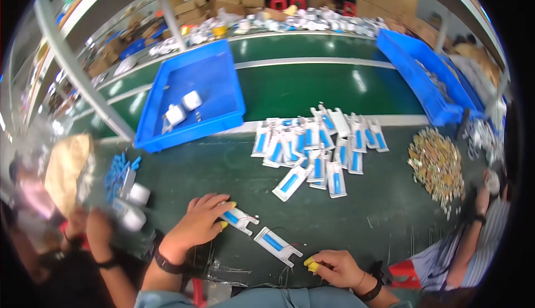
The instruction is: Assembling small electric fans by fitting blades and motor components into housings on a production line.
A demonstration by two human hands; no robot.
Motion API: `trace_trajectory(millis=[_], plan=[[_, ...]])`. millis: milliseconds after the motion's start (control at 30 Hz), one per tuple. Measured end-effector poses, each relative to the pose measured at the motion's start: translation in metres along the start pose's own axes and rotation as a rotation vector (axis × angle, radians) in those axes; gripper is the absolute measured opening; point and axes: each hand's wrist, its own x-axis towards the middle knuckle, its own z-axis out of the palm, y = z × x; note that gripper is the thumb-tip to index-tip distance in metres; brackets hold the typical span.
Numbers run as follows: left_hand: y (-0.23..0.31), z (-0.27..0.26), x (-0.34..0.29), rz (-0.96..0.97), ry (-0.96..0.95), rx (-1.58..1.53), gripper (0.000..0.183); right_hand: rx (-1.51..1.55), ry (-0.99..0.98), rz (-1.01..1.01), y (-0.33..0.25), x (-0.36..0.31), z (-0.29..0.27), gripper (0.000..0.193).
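My left hand (202, 223) is closed on one end of a flat white plastic casing (243, 222) with a blue cell in it, close above the dark table. Beside it lies a second white casing (270, 243), also with a blue cell and thin wires at its forked end. Just right of that end, my right hand (338, 270) holds thumb and fingertips pinched together, wearing yellow finger cots. Whatever may be between those fingertips is too small to make out. Farther off, a heap of similar white casings (317, 161) covers the middle of the table.
A blue tray (237, 120) with white blocks stands at the far left, and blue bins (415, 85) at the far right. A pile of small parts (437, 166) lies right; blue cylinders (116, 175) lie left. Co-workers' arms (473, 233) reach in at both sides. Beyond runs a green conveyor (312, 88).
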Motion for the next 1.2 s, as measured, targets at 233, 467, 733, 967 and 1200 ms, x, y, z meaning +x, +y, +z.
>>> trace_trajectory(millis=[233, 467, 733, 967, 1200], plan=[[-0.003, 0.002, 0.038, -0.284, 0.249, 0.04, 0.036, -0.025, 0.012, -0.14, 0.01, -0.006, -0.001, 0.02], [0.039, -0.024, 0.134, -0.11, 0.456, 0.295, 0.038, 0.004, 0.088, -0.177, 0.011, -0.006, 0.001, 0.019], [0.087, -0.015, 0.342, 0.078, 0.216, 0.168, 0.061, 0.197, -0.004, -0.123, 0.015, -0.005, -0.002, 0.022], [0.079, 0.043, 0.39, 0.105, 0.012, 0.077, 0.063, 0.199, -0.031, -0.114, 0.022, -0.007, 0.0, 0.025], [0.073, 0.032, 0.341, 0.399, 0.152, 0.056, 0.05, 0.187, 0.009, -0.184, 0.018, -0.003, -0.003, 0.02]])
